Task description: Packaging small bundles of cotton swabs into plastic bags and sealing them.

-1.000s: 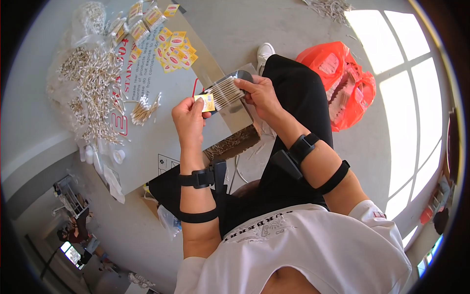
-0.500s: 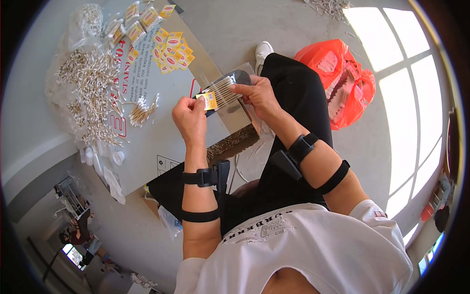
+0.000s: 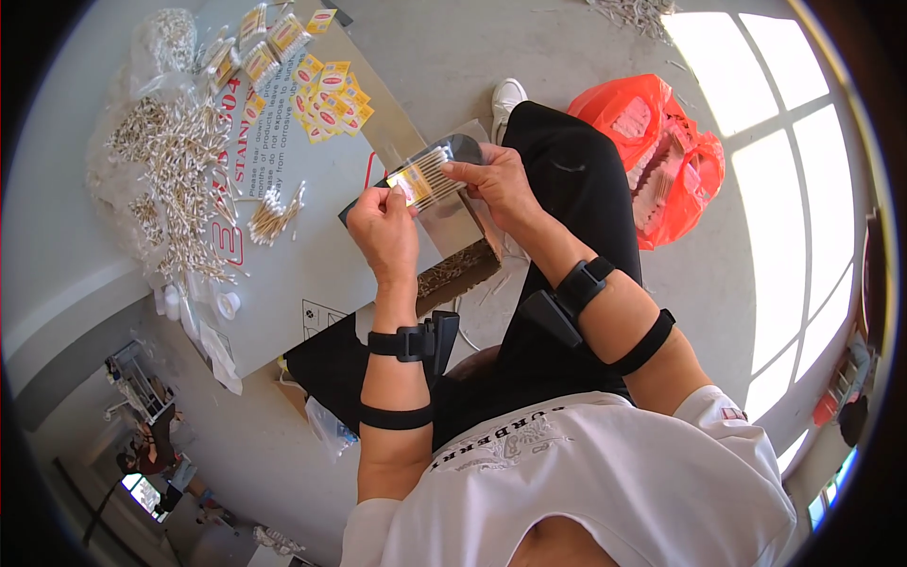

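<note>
Between my hands is a flat clear pack of cotton swabs (image 3: 436,180), the swabs lying side by side in a row. My right hand (image 3: 507,189) grips its right end, thumb on top. My left hand (image 3: 384,231) is closed in a pinch at the other end, on a yellow and white card (image 3: 406,186) that lies over the swab sticks. Whether the card is wholly inside the plastic I cannot tell. Below the pack, at the table's edge, is an open cardboard box (image 3: 458,269) with loose swabs in it.
On the grey table (image 3: 321,255) are a heap of loose swabs (image 3: 175,180), a small swab bunch (image 3: 274,215), a pile of yellow cards (image 3: 333,99) and several filled packs (image 3: 288,36). A red plastic bag (image 3: 694,194) with pink-white contents stands on the floor at right.
My left hand has moved right, toward my right hand. The yellow card has shifted with it and now lies further over the swabs. My right hand keeps its place.
</note>
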Demonstrator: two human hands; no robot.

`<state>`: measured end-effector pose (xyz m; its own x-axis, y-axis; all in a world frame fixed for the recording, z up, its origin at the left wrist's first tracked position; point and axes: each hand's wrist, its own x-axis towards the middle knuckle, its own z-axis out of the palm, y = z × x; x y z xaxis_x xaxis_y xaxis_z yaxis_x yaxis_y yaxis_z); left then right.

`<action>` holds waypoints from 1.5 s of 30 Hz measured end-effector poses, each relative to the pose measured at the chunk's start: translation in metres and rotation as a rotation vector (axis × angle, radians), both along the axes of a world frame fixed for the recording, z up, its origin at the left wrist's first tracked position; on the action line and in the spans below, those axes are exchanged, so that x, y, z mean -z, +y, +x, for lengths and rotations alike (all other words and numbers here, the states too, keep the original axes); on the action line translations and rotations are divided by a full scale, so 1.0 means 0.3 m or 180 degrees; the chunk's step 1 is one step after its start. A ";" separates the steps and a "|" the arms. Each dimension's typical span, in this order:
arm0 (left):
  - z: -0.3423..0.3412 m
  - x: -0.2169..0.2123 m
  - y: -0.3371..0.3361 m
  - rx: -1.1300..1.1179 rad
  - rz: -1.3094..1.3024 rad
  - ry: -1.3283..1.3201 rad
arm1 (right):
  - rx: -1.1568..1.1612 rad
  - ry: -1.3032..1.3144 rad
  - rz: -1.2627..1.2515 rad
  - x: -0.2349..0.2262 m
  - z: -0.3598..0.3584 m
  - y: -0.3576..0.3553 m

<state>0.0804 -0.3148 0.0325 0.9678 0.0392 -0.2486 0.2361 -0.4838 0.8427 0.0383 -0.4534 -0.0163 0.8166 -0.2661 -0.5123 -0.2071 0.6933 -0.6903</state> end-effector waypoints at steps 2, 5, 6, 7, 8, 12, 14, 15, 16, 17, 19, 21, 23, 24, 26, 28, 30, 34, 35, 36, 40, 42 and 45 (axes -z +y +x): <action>0.011 -0.002 0.006 0.0081 0.0009 0.0043 | -0.0041 -0.0030 -0.0092 0.002 0.002 -0.002; 0.023 0.002 0.019 0.0239 0.0086 0.0082 | -0.0002 -0.0003 -0.0090 0.002 0.003 0.002; 0.027 0.005 0.024 0.0319 0.0152 0.0080 | -0.0003 -0.0004 -0.0091 0.001 0.004 0.002; 0.031 0.008 0.031 0.0318 0.0152 0.0078 | -0.0043 0.0001 -0.0124 0.001 0.004 0.002; 0.036 0.010 0.036 0.0414 0.0391 0.0086 | -0.0081 0.0010 -0.0159 0.001 0.004 0.001; 0.029 0.011 0.031 0.0509 0.0668 -0.0009 | -0.0061 -0.0009 -0.0118 -0.001 0.001 -0.001; 0.031 0.018 0.027 0.0490 0.0658 -0.0039 | -0.0072 0.0009 -0.0135 -0.005 0.001 -0.002; 0.032 0.022 0.027 0.0469 0.0648 -0.0071 | -0.0074 0.0012 -0.0133 -0.007 0.002 0.000; 0.036 0.025 0.032 0.0468 0.0649 -0.0067 | -0.0062 0.0033 -0.0119 -0.009 0.004 0.004; 0.041 0.025 0.038 0.0462 0.0526 0.0042 | -0.0046 0.0054 -0.0109 -0.008 0.002 0.004; 0.042 0.029 0.040 0.0460 0.0399 0.0154 | -0.0073 0.0061 -0.0173 -0.005 0.002 -0.002; 0.042 0.017 0.031 0.0188 0.0023 0.0428 | -0.0100 0.0070 -0.0229 -0.007 0.003 -0.001; 0.043 0.026 0.033 0.0313 0.0134 0.0288 | -0.0039 0.0060 -0.0182 -0.007 0.004 0.002; 0.043 0.030 0.035 0.0434 0.0244 0.0144 | -0.0042 0.0060 -0.0181 -0.006 0.004 0.002; 0.043 0.028 0.029 0.0520 0.0481 0.0168 | -0.0028 -0.0039 -0.0180 -0.004 0.006 -0.001; 0.036 0.017 0.010 0.0610 0.0717 0.0194 | 0.0008 -0.0058 -0.0145 -0.003 0.005 0.000; 0.020 -0.012 -0.028 0.0683 0.0978 -0.0080 | 0.0042 -0.0080 -0.0106 0.001 0.005 0.000; 0.013 -0.031 -0.051 0.0723 0.1238 -0.0133 | 0.0012 -0.0030 -0.0204 -0.001 0.006 0.000; 0.013 -0.042 -0.056 0.0747 0.1318 -0.0130 | 0.0029 -0.0041 -0.0191 -0.003 0.006 0.001; 0.012 -0.048 -0.057 0.0770 0.1400 -0.0127 | 0.0026 -0.0043 -0.0189 -0.004 0.006 0.003; 0.010 -0.063 -0.057 0.0933 0.1858 -0.0311 | 0.0026 -0.0055 -0.0164 0.005 0.007 0.000; 0.002 -0.086 -0.044 0.1240 0.2137 -0.0278 | 0.0028 -0.0058 -0.0125 0.004 0.004 -0.002; -0.015 -0.051 0.017 0.0984 0.1837 -0.0559 | 0.0046 -0.0059 -0.0136 -0.003 0.004 0.000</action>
<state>0.0760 -0.3098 0.0478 0.9800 -0.1666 -0.1089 -0.1023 -0.8910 0.4423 0.0395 -0.4533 -0.0154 0.8217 -0.2992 -0.4850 -0.1843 0.6659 -0.7229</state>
